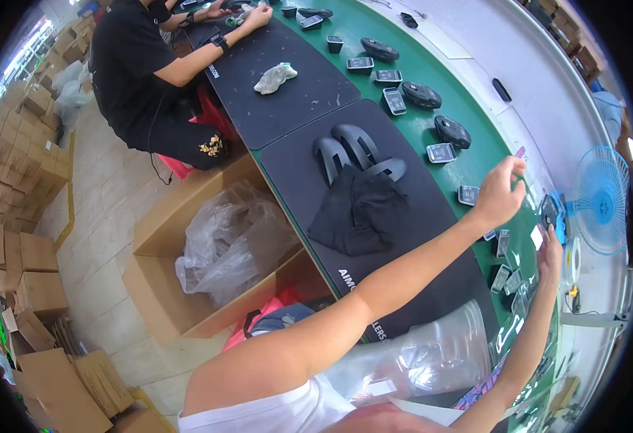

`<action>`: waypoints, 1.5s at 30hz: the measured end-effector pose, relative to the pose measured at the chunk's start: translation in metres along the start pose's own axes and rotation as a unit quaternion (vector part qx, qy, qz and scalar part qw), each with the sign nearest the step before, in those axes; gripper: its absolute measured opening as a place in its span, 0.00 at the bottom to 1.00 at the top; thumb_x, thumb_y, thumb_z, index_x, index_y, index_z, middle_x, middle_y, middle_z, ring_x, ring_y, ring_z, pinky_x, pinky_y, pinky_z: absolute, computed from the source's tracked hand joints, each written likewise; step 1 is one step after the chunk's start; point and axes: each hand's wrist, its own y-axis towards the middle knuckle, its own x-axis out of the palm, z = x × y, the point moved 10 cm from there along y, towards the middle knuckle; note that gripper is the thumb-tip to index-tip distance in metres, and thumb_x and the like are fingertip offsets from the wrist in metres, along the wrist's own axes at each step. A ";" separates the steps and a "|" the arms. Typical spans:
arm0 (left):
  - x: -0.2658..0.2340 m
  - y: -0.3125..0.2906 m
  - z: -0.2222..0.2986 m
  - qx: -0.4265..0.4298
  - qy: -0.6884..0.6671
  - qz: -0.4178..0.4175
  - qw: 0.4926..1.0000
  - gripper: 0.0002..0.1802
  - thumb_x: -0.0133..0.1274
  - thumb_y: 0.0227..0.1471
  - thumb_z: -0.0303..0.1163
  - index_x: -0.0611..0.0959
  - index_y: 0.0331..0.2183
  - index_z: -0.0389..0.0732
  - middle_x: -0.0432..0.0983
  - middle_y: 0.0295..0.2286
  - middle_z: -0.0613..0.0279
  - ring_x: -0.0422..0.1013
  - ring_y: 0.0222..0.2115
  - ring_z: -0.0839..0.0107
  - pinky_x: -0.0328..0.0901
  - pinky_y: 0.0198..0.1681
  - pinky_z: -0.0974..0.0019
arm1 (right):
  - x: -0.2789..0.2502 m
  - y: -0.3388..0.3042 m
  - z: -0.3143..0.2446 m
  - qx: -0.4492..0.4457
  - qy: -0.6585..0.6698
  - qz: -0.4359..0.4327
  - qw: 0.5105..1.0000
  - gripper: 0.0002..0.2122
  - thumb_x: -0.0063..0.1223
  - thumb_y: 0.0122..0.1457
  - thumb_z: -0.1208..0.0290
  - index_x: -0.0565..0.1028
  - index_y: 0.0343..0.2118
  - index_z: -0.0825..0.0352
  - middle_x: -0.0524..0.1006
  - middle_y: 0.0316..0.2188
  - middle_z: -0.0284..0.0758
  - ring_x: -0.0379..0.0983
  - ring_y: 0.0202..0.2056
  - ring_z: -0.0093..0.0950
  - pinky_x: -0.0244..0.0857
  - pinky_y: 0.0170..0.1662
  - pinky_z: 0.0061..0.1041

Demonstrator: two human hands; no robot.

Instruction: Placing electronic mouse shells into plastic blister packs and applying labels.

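Observation:
My left hand [502, 192] is raised over the far side of the green bench, its fingers curled. A small pink-purple tip [520, 152] shows just past the fingertips; whether I hold it is unclear. My right hand [549, 254] is farther right, fingers bent beside a white label [537, 237] and shiny clear plastic. What lies in its grip is hidden. Just beyond it sits a dark device [549, 209] against a blue object. Below my left hand, a small black box-shaped device with a grey face [468, 195] lies on the green surface [432, 184].
Black curved shells [356, 146] and a black cloth [363, 213] lie on the dark mat [287, 162]. Rows of devices [422, 94] line the bench. A blue fan [603, 200] stands right. An open carton [159, 307] holds clear plastic. A co-worker [132, 72] sits far left.

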 end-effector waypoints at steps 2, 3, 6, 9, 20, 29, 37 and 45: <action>-0.002 -0.005 0.040 0.072 -0.079 0.004 0.994 0.13 0.48 0.52 0.25 0.75 0.41 0.33 0.80 0.27 0.53 0.78 0.29 0.62 0.70 0.34 0.60 | -0.008 0.037 0.022 0.049 -0.046 -0.049 0.997 0.18 0.48 0.67 0.64 0.66 0.54 0.70 0.78 0.45 0.43 0.76 0.45 0.30 0.72 0.49 0.27; 0.002 -0.009 0.051 0.088 -0.078 -0.020 0.993 0.12 0.49 0.51 0.25 0.76 0.40 0.33 0.80 0.26 0.53 0.78 0.27 0.60 0.70 0.33 0.60 | 0.005 0.037 0.037 0.085 -0.010 -0.034 0.996 0.20 0.47 0.67 0.64 0.64 0.57 0.69 0.75 0.51 0.46 0.75 0.48 0.32 0.69 0.52 0.29; 0.022 -0.020 0.069 0.112 -0.031 -0.096 0.989 0.10 0.52 0.47 0.26 0.79 0.34 0.33 0.80 0.23 0.49 0.78 0.25 0.55 0.71 0.33 0.59 | 0.072 0.011 0.024 -0.100 -0.137 -0.177 0.969 0.23 0.50 0.65 0.67 0.63 0.62 0.65 0.69 0.57 0.44 0.68 0.54 0.35 0.63 0.55 0.30; 0.041 -0.032 0.084 0.153 0.009 -0.161 0.975 0.12 0.53 0.45 0.31 0.81 0.32 0.34 0.79 0.24 0.46 0.77 0.27 0.51 0.71 0.34 0.57 | 0.074 0.000 0.012 -0.106 -0.286 -0.155 0.940 0.24 0.50 0.64 0.67 0.62 0.62 0.66 0.68 0.57 0.45 0.68 0.54 0.35 0.63 0.55 0.31; 0.165 -0.227 0.066 0.184 0.257 -0.657 0.684 0.10 0.58 0.39 0.37 0.85 0.23 0.42 0.80 0.24 0.63 0.75 0.27 0.67 0.61 0.26 0.62 | 0.129 -0.175 -0.060 -0.075 -0.569 -0.165 0.802 0.26 0.52 0.60 0.68 0.64 0.61 0.66 0.69 0.57 0.41 0.71 0.46 0.29 0.65 0.50 0.27; 0.168 -0.238 0.076 0.217 0.679 -0.403 0.574 0.12 0.57 0.46 0.36 0.87 0.30 0.39 0.80 0.34 0.56 0.77 0.37 0.59 0.69 0.34 0.60 | 0.110 -0.335 -0.038 -0.132 -0.267 -0.203 0.933 0.20 0.45 0.53 0.76 0.73 0.51 0.70 0.77 0.45 0.37 0.73 0.44 0.25 0.65 0.49 0.25; 0.137 -0.245 0.098 0.162 0.436 -0.615 0.636 0.14 0.52 0.44 0.36 0.86 0.27 0.37 0.80 0.31 0.55 0.78 0.35 0.62 0.69 0.38 0.63 | 0.130 -0.356 -0.067 -0.221 -0.244 -0.017 0.944 0.13 0.51 0.46 0.77 0.77 0.36 0.74 0.79 0.31 0.43 0.77 0.35 0.33 0.69 0.44 0.28; 0.128 -0.256 0.105 0.184 0.371 -0.657 0.630 0.11 0.58 0.41 0.32 0.87 0.29 0.36 0.80 0.33 0.50 0.78 0.32 0.60 0.71 0.33 0.60 | 0.145 -0.330 -0.050 -0.238 -0.120 -0.207 0.941 0.36 0.57 0.46 0.42 0.75 0.41 0.80 0.79 0.35 0.48 0.78 0.39 0.38 0.70 0.48 0.34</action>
